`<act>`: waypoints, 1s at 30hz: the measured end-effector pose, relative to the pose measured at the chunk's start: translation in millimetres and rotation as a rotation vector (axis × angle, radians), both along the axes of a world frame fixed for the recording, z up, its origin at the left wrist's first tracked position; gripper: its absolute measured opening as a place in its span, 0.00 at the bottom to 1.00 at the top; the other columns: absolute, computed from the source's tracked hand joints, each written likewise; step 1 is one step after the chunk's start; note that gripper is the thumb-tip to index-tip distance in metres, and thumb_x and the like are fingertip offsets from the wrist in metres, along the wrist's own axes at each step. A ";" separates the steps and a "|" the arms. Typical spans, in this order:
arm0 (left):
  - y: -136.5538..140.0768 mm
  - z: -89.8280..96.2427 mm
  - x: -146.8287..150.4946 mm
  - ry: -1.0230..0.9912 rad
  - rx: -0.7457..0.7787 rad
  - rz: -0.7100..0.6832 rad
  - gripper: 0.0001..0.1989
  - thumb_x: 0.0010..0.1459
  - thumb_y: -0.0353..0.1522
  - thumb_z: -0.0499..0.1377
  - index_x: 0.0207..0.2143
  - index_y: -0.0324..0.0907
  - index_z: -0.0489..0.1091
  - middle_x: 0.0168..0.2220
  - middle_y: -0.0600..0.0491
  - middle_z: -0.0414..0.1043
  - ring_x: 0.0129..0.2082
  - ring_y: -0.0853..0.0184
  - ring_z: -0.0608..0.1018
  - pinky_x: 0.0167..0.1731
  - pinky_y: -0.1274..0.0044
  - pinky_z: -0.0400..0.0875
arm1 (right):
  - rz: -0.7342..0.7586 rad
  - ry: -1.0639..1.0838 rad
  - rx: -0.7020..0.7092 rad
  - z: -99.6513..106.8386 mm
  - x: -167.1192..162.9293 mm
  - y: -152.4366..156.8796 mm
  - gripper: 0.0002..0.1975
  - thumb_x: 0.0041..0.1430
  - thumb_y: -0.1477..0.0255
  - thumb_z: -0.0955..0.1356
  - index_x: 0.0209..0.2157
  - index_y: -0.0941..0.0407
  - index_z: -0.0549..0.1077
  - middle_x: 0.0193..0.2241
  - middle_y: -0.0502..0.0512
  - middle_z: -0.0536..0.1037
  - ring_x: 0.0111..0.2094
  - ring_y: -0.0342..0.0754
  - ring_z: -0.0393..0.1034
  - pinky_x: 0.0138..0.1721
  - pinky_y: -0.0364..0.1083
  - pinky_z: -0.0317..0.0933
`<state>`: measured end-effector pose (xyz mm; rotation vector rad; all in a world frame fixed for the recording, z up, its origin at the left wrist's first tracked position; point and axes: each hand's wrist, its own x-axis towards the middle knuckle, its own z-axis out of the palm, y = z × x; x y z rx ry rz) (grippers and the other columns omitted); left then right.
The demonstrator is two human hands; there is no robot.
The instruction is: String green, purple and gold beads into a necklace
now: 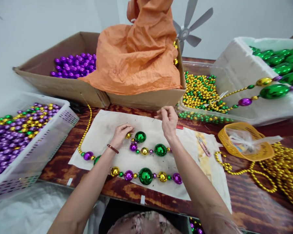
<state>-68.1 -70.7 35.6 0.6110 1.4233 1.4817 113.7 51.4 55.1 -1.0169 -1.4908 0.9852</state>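
Left hand [122, 134] nearer the bead strand [146, 175].
Pinches gold bead [128, 135]; right hand [166, 116], toward bench's [244, 198] back edge, fingertips together, contents unclear. Strand's long run parallels front edge, on white cloth [104, 123].

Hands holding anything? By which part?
Left hand: fingers at a gold bead, exact hold hidden. Right hand: fingers bunched; what they hold, if anything, can't be told.

Curved bead strand [160, 149] on cloth [107, 122]
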 end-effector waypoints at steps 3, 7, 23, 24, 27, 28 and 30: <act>-7.4 5.3 -6.7 0.003 0.021 0.058 0.08 0.42 0.33 0.71 0.25 0.38 0.79 0.31 0.45 0.81 0.33 0.66 0.79 0.34 0.79 0.71 | 0.128 -0.642 0.089 -2.8 9.7 3.6 0.09 0.69 0.69 0.61 0.38 0.54 0.72 0.35 0.55 0.81 0.36 0.49 0.78 0.35 0.43 0.64; -22.7 16.1 -19.2 -0.050 0.055 0.131 0.09 0.42 0.34 0.72 0.26 0.39 0.80 0.32 0.47 0.82 0.36 0.65 0.80 0.39 0.77 0.71 | 0.219 -1.125 0.098 -6.9 7.1 6.1 0.12 0.69 0.71 0.61 0.44 0.54 0.77 0.45 0.63 0.81 0.44 0.57 0.76 0.38 0.48 0.62; -43.2 27.9 -42.0 0.085 0.057 0.106 0.05 0.46 0.30 0.71 0.26 0.37 0.81 0.23 0.50 0.78 0.26 0.68 0.77 0.35 0.77 0.70 | 0.637 -0.436 0.074 23.2 -109.1 -61.7 0.08 0.64 0.70 0.68 0.34 0.55 0.81 0.34 0.50 0.79 0.35 0.45 0.72 0.37 0.42 0.62; -44.8 28.8 -42.4 0.089 0.060 0.097 0.04 0.47 0.30 0.71 0.26 0.38 0.81 0.23 0.51 0.78 0.26 0.68 0.77 0.35 0.77 0.70 | 0.631 -0.430 0.098 24.4 -113.3 -63.6 0.08 0.64 0.72 0.68 0.32 0.55 0.81 0.32 0.49 0.78 0.35 0.44 0.72 0.37 0.42 0.62; -50.7 31.7 -44.9 0.086 0.085 0.035 0.03 0.47 0.30 0.71 0.27 0.39 0.81 0.26 0.50 0.80 0.29 0.66 0.78 0.38 0.77 0.71 | 0.598 -0.427 0.206 34.2 -115.0 -67.6 0.10 0.64 0.74 0.68 0.29 0.55 0.79 0.30 0.49 0.76 0.34 0.44 0.71 0.36 0.42 0.61; -52.5 31.5 -47.2 0.091 0.099 0.012 0.04 0.47 0.29 0.71 0.29 0.40 0.82 0.29 0.50 0.81 0.31 0.66 0.79 0.39 0.77 0.72 | 0.583 -0.419 0.247 39.9 -112.9 -68.9 0.10 0.64 0.74 0.68 0.29 0.55 0.78 0.30 0.49 0.75 0.33 0.44 0.71 0.35 0.43 0.61; -54.8 27.9 -56.8 0.118 0.126 0.015 0.07 0.48 0.29 0.70 0.33 0.40 0.82 0.35 0.48 0.82 0.36 0.65 0.80 0.43 0.77 0.72 | 0.560 -0.382 0.314 53.4 -106.9 -71.0 0.10 0.65 0.73 0.68 0.28 0.55 0.77 0.29 0.50 0.74 0.33 0.45 0.71 0.35 0.43 0.61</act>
